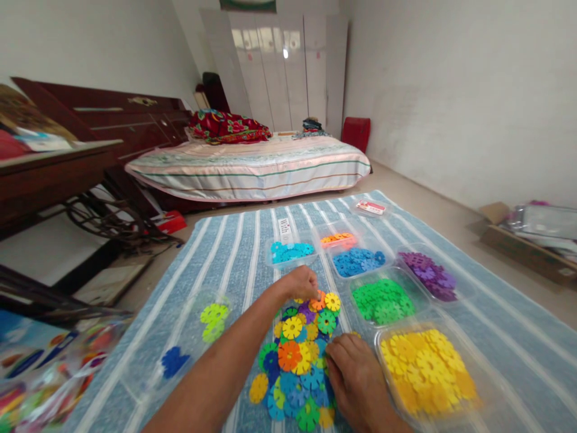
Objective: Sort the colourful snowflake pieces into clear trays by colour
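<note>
Right hand [358, 374] curls beside heaped multicoloured flower-shaped plastic discs [297, 380], left hand [299, 282] at an orange disc [318, 301]; I cannot tell whether either grasps.

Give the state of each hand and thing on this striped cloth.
Cloth: spread out
Pile: loose, mixed colours
Left hand: curled at the pile's far end
Right hand: curled at the pile's right edge
Yellow tub: open, heaped
Green tub: open, heaped
Purple tub: open, partly filled
Blue tub: open, partly filled
Light-blue tub: partly filled
Orange tub: partly filled
Lime pieces: loosely bunched
Dark-blue pieces: closely bunched
Red-and-white packet: flat
</note>
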A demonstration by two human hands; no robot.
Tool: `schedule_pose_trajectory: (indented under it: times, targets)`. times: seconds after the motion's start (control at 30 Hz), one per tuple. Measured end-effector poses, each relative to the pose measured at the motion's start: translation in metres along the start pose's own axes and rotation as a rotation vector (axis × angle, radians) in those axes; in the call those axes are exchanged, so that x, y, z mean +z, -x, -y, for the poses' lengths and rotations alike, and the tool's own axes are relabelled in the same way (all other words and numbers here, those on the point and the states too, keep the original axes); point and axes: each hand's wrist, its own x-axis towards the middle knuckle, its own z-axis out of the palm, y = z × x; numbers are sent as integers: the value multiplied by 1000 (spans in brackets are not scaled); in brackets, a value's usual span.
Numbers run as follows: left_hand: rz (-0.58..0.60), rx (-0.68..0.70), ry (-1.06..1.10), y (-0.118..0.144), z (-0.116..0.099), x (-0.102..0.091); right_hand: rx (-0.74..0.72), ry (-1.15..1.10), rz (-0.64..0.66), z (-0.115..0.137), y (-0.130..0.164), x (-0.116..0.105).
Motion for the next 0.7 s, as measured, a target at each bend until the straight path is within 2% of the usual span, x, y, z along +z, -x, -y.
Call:
schedule_pose_trajectory:
  times: [0.17, 0.33, 0.47, 0.57, 0.7]
  targets:
    - [-106, -32, 158, 2, -13, -14, -13, -11, -14, 1, -1, -1]
    - [-343, -14, 319, -20, -45, -34, -23, -4, -3, -2, 1, 2]
    - [-469, -4, 335, -34, -61, -41, -20, -7, -3, -5, 2, 3]
    - [-462, 7, 239, -28, -56, -37, -14, -11, 11, -4, 2, 2]
    - [-355, 43, 30, -1, -35, -28, -6, 5, 12, -1, 1, -1]
